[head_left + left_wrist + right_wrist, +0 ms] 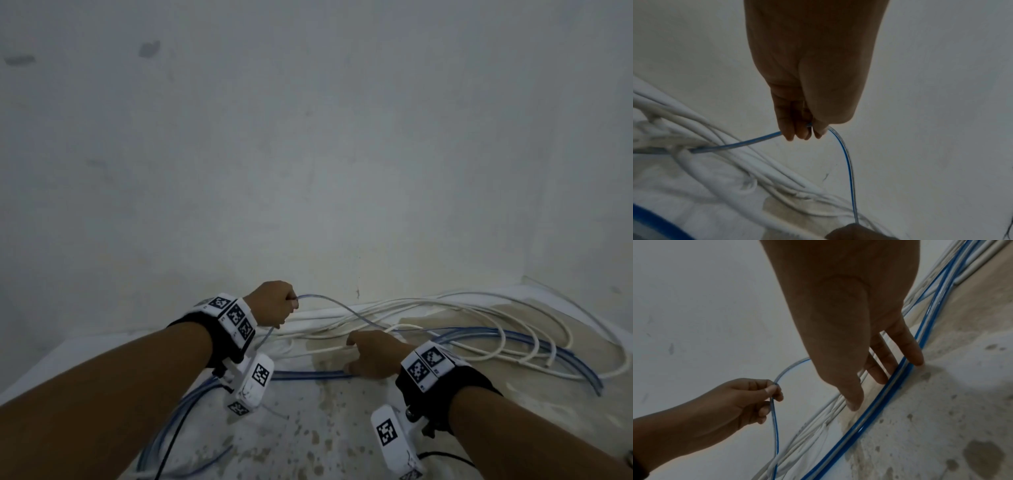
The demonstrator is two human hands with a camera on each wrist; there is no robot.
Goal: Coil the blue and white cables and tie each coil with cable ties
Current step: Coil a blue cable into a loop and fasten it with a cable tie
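A thin blue cable (329, 302) rises off the floor into my left hand (274, 303), which pinches it between thumb and fingers (801, 129) close to the wall. From the pinch one strand (846, 159) drops towards my right hand (855, 232). More blue loops (513, 337) lie tangled with the white cable (445, 303) on the floor at the right. My right hand (370, 356) is low over that tangle. Its straight, spread fingers (875, 374) touch the floor beside a blue strand (869, 421) and white strands (818, 423), gripping nothing that I can see. No cable ties are in view.
A pale wall (308, 137) stands directly ahead, with a white ledge (325, 313) at its foot. The floor (308, 428) is stained, speckled concrete. Blue loops and a black cord (171, 442) run under my left forearm.
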